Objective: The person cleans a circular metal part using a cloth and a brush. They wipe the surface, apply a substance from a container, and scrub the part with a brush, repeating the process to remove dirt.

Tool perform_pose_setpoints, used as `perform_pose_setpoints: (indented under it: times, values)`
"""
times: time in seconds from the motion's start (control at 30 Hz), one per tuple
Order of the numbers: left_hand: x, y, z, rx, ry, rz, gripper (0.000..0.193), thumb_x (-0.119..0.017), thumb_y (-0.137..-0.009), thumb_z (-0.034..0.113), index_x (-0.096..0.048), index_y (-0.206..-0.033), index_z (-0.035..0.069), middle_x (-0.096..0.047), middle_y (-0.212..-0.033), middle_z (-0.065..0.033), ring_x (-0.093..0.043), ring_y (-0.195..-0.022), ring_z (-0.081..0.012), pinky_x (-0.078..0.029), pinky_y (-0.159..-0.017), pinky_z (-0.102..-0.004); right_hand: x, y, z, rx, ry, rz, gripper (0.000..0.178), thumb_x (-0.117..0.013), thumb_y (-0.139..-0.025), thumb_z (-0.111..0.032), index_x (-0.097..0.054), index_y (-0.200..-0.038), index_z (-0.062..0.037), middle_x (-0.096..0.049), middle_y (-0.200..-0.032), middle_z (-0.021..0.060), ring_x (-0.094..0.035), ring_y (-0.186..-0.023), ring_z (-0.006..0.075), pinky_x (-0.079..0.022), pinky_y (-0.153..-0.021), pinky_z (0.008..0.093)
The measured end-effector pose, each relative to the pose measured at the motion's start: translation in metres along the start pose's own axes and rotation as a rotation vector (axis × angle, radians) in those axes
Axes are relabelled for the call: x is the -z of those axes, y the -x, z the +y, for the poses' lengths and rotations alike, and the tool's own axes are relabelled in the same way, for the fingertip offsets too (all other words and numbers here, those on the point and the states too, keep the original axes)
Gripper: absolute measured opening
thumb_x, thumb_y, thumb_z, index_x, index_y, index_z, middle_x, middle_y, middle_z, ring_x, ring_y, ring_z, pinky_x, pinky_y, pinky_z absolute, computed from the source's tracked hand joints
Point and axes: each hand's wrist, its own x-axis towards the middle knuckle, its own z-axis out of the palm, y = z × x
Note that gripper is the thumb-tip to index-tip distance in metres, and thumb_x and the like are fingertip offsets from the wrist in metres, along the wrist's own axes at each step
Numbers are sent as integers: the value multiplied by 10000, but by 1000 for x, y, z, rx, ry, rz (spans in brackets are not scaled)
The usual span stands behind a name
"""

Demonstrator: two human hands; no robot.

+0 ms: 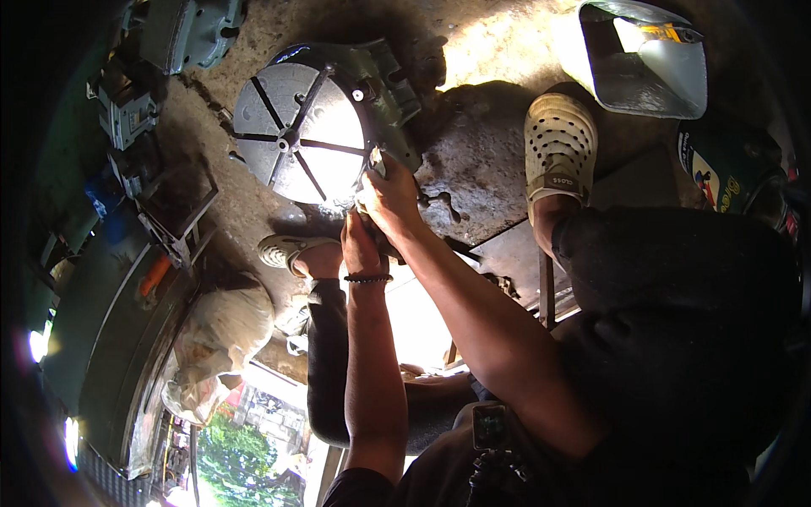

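A round grey metal rotary table (269,101) with radial slots and a centre hole stands on a dark base (380,80). At its near right edge my right hand (390,196) is closed, with a small pale metallic piece (377,159) showing at its fingers. The kind of that piece is unclear. My left hand (361,243), with a dark beaded bracelet on the wrist, is just below and against the right one. Its fingers look bent together, and glare and the right hand partly hide what they hold. A crank handle (443,203) sticks out beside my right hand.
A grey metal box-shaped hood (650,76) with a yellow item inside lies far right. My feet in beige clogs (559,144) flank the work. Grey machine parts (190,34) lie far left, a plastic bag (224,329) near left, and a dark green bag (726,165) right.
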Motion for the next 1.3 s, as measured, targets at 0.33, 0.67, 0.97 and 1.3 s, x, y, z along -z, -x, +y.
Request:
perform_pose_setpoints:
  times: [0.33,0.67,0.97,1.3]
  values:
    - [8,-1,-1,-6,-87,53,327,-397,-1018,318,-594,-955,65,-556,-793,-7,-537,-645,-100,-468,-549,-250,-4,7,4,-73,204,213,97,-520,-900,-21,-615,-881,-21,-523,-719,-16,-480,-618,73,-384,-529,246]
    - [30,-9,-3,-97,-109,-85,339,-412,-1009,264,-613,-1069,-2,-655,-1000,-122,-637,-903,-210,-526,-792,-334,-7,12,23,290,281,293,106,-490,-872,-10,-530,-782,-48,-428,-673,-48,-364,-565,47,-301,-481,256]
    - [1,-25,3,-171,-69,-109,357,-425,-1023,286,-607,-1096,-12,-654,-1028,-112,-630,-896,-203,-521,-780,-344,-10,-11,3,213,20,106,62,-495,-884,-45,-540,-842,-36,-471,-640,-17,-450,-539,63,-367,-469,241]
    - [-12,-8,13,-104,-32,-23,305,-448,-1002,285,-634,-981,44,-632,-880,-28,-591,-784,-118,-489,-692,-271,-10,-9,2,146,6,57,72,-538,-898,-57,-517,-831,-75,-458,-628,-14,-451,-473,83,-353,-401,265]
